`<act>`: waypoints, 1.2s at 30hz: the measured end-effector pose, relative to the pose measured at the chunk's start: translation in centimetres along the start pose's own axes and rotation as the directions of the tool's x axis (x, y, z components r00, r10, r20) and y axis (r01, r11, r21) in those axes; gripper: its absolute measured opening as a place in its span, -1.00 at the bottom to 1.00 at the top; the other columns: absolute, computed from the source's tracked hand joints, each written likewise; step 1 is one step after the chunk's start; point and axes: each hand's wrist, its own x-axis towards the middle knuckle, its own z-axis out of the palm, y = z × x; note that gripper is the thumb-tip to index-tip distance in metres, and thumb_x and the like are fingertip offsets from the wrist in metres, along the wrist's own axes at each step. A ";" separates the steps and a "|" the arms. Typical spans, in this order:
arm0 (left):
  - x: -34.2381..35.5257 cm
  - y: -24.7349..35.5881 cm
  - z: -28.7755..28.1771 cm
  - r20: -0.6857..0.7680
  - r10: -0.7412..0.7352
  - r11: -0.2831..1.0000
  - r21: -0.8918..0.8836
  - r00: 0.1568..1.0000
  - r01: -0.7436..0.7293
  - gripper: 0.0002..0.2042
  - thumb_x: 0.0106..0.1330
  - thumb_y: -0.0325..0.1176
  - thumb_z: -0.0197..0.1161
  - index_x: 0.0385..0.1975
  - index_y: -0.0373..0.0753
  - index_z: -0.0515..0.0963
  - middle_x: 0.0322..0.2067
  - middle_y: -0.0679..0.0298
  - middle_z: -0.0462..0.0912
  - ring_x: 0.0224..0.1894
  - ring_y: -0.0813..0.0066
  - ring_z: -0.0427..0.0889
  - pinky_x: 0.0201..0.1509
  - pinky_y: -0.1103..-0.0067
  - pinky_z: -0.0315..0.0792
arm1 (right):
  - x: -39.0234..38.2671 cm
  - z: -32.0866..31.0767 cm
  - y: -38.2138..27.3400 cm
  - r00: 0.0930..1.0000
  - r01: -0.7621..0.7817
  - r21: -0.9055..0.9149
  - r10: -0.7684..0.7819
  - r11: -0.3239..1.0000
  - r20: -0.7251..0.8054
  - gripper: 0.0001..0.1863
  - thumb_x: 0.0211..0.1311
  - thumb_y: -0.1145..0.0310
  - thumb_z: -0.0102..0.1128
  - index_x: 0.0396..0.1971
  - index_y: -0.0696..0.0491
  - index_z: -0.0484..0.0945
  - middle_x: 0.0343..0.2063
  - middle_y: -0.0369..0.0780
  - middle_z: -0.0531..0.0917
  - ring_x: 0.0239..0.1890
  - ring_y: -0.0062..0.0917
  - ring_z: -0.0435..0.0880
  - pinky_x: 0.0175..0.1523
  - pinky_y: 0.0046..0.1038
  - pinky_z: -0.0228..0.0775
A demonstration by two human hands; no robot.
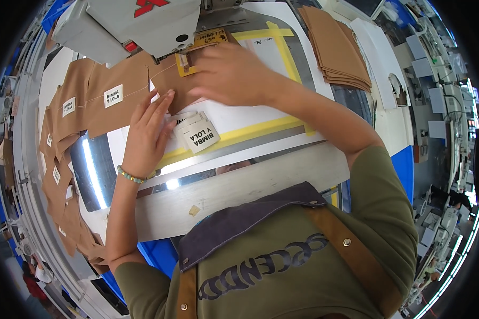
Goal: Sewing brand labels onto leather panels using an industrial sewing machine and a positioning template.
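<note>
A brown fabric piece (96, 114) lies under the head of a sewing machine (106, 24), with a line of pale stitching along it and white printed labels (113, 96) on its left part. My left hand (148, 132) has its fingers stretched out, the tips at the fabric's near edge. Just right of its thumb sits a small pile of white labels (201, 137). Over the fabric's right end is my right hand (231, 74), blurred by motion, beside a yellow template (184, 66) near the needle area. Whether its fingers hold anything is hidden.
A stack of brown pieces (335, 45) stands at the far right. Joined brown pieces with labels (53, 154) hang down at the left. Yellow tape (255, 132) borders the white work sheet. A tan scrap (194, 210) lies on the table's near edge.
</note>
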 end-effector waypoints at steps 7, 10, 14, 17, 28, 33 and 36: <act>0.0 -1.2 0.4 0.113 0.023 0.990 0.135 0.993 -0.039 -0.40 0.48 -0.30 0.31 0.53 -0.16 0.42 0.57 0.35 0.39 0.64 0.01 0.19 0.64 0.15 0.20 | -8.9 -2.0 3.2 0.981 -0.184 -0.028 0.185 0.983 0.057 -0.53 0.47 0.06 0.32 0.20 0.06 0.71 0.28 -0.20 0.69 0.50 -0.32 0.43 0.55 -0.13 0.29; 0.4 -1.8 0.0 0.141 0.022 0.986 0.162 0.990 -0.045 -0.39 0.48 -0.33 0.20 0.55 -0.15 0.39 0.61 0.34 0.33 0.66 -0.01 0.15 0.72 0.14 0.07 | -10.4 -1.8 1.4 0.942 -0.288 -0.032 0.289 0.957 0.170 -0.38 0.51 0.04 0.28 0.41 0.09 0.55 0.49 -0.20 0.51 0.65 -0.29 0.24 0.72 -0.04 -0.02; 0.4 -2.2 0.3 0.115 0.025 0.985 0.166 0.993 -0.044 -0.40 0.47 -0.34 0.20 0.54 -0.16 0.40 0.61 0.33 0.32 0.65 -0.02 0.16 0.72 0.14 0.08 | -10.8 -3.1 0.1 0.925 -0.275 -0.050 0.279 0.960 0.257 -0.35 0.58 -0.03 0.19 0.44 0.12 0.50 0.54 -0.20 0.43 0.66 -0.27 0.19 0.73 0.02 -0.09; 0.1 -1.9 0.5 0.120 0.059 0.980 0.182 0.991 -0.080 -0.39 0.47 -0.27 0.30 0.53 -0.14 0.42 0.60 0.35 0.35 0.65 0.05 0.19 0.68 0.15 0.14 | -11.4 -3.6 0.4 0.925 -0.326 0.008 0.318 0.945 0.207 -0.32 0.62 -0.07 0.11 0.50 0.09 0.43 0.57 -0.20 0.39 0.69 -0.25 0.13 0.72 0.05 -0.10; -0.7 -1.4 1.4 0.054 -0.027 0.989 0.147 0.998 0.019 -0.42 0.49 -0.35 0.27 0.52 -0.13 0.44 0.57 0.35 0.40 0.64 0.08 0.22 0.69 0.17 0.12 | -11.9 -2.9 0.6 0.920 -0.365 0.043 0.353 0.930 0.169 -0.31 0.63 -0.09 0.08 0.56 -0.02 0.36 0.60 -0.22 0.33 0.70 -0.21 0.06 0.74 0.07 -0.23; -1.2 -1.6 1.3 -0.067 -0.081 0.995 0.046 0.994 0.084 -0.45 0.50 -0.40 0.24 0.50 -0.17 0.46 0.51 0.23 0.47 0.59 0.04 0.30 0.65 0.19 0.19 | -11.5 -3.0 0.3 0.904 -0.338 0.015 0.320 0.941 0.282 -0.32 0.61 -0.03 0.08 0.58 -0.05 0.35 0.64 -0.24 0.27 0.72 -0.18 0.01 0.76 0.08 -0.29; -1.3 -1.9 1.3 -0.152 -0.102 0.995 -0.024 0.983 0.099 -0.47 0.50 -0.43 0.23 0.48 -0.19 0.48 0.45 0.16 0.54 0.54 0.00 0.39 0.60 0.19 0.26 | -11.6 -3.3 0.3 0.892 -0.369 0.030 0.344 0.929 0.293 -0.31 0.57 0.02 0.13 0.59 -0.07 0.34 0.64 -0.25 0.26 0.72 -0.18 0.00 0.76 0.08 -0.29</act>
